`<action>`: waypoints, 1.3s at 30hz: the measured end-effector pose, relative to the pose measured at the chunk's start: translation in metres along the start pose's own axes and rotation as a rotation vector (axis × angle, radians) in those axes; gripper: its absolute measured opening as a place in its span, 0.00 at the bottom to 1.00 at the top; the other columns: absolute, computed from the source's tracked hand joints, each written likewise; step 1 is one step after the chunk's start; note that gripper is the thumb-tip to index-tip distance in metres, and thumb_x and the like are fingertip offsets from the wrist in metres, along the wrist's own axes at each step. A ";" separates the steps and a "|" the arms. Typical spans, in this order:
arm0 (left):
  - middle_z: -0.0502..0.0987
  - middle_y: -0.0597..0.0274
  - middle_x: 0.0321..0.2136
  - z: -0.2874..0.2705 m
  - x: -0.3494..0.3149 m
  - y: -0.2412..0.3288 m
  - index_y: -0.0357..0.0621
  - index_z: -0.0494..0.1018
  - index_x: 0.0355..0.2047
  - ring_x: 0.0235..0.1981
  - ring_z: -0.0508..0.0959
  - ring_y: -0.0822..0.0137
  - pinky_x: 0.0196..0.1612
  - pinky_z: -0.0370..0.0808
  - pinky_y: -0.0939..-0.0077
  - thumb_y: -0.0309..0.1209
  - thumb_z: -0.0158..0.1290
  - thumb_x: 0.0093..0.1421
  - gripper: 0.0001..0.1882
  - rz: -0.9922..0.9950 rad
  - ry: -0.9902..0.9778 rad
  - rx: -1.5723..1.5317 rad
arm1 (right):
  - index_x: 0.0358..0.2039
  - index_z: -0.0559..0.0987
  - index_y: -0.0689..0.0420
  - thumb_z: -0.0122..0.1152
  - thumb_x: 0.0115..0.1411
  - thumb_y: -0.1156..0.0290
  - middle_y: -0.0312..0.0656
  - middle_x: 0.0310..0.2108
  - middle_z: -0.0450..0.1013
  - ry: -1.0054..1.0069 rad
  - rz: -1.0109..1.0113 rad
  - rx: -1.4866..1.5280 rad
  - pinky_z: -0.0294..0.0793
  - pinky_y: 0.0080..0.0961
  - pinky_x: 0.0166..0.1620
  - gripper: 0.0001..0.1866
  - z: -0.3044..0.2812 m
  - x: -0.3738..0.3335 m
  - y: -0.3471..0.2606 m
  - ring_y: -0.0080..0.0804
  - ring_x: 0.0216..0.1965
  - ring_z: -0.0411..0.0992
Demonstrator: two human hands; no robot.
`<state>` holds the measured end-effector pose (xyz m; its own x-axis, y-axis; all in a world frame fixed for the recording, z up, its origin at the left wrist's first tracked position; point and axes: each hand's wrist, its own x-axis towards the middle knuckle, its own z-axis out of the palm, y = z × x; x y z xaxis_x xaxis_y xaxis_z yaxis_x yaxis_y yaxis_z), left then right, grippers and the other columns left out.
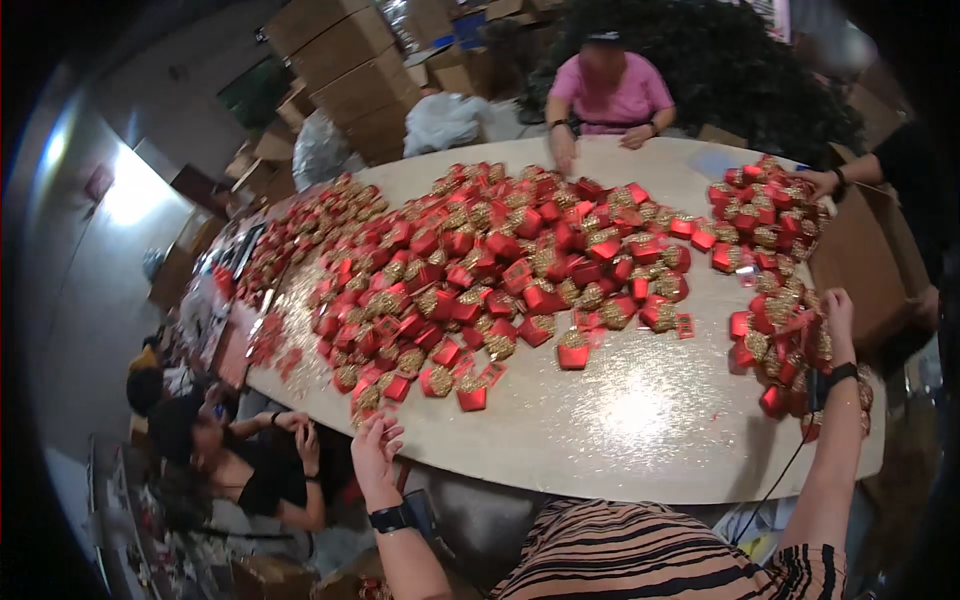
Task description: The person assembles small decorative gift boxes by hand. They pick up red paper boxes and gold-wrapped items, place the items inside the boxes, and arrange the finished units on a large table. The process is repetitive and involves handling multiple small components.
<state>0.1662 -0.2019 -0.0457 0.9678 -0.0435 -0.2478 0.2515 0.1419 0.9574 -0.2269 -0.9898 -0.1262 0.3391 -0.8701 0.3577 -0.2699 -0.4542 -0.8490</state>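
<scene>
My left hand [376, 455] is at the table's near left edge, its fingers loosely curled and apart, with nothing plainly in them. Just beyond its fingertips lies a red ornament with a gold glittery top [367, 398], at the corner of a large heap of such ornaments [500, 250]. On the right, my right hand [838, 318] reaches over a smaller pile of the same red and gold ornaments [775, 335]. Its fingers are bent together beside a red piece; whether they grip it is too small to tell. A single ornament [573, 350] stands apart in front of the heap.
An open cardboard box [865, 260] stands against the table's right edge, with another person's arm [860, 175] above it. Across the table [520, 440], a person in pink [610, 90] reaches into the heap. Another person in black [265, 470] sits at the left. A dark cable [780, 475] crosses the near edge.
</scene>
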 end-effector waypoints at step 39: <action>0.54 0.29 0.55 -0.231 0.250 -0.085 0.33 0.36 0.61 0.56 0.59 0.42 0.56 0.62 0.61 0.41 0.73 0.24 0.71 0.115 -0.068 1.009 | 0.51 0.69 0.47 0.71 0.32 0.50 0.52 0.60 0.51 -0.944 -1.102 -0.440 0.41 0.63 0.59 0.42 0.689 -0.346 -0.541 0.57 0.63 0.42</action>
<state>0.3877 0.0033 -0.2233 0.9754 -0.1431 -0.1678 0.0036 -0.7504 0.6610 0.4224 -0.3109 -0.0587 0.9351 0.2925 0.2001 0.3149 -0.9448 -0.0903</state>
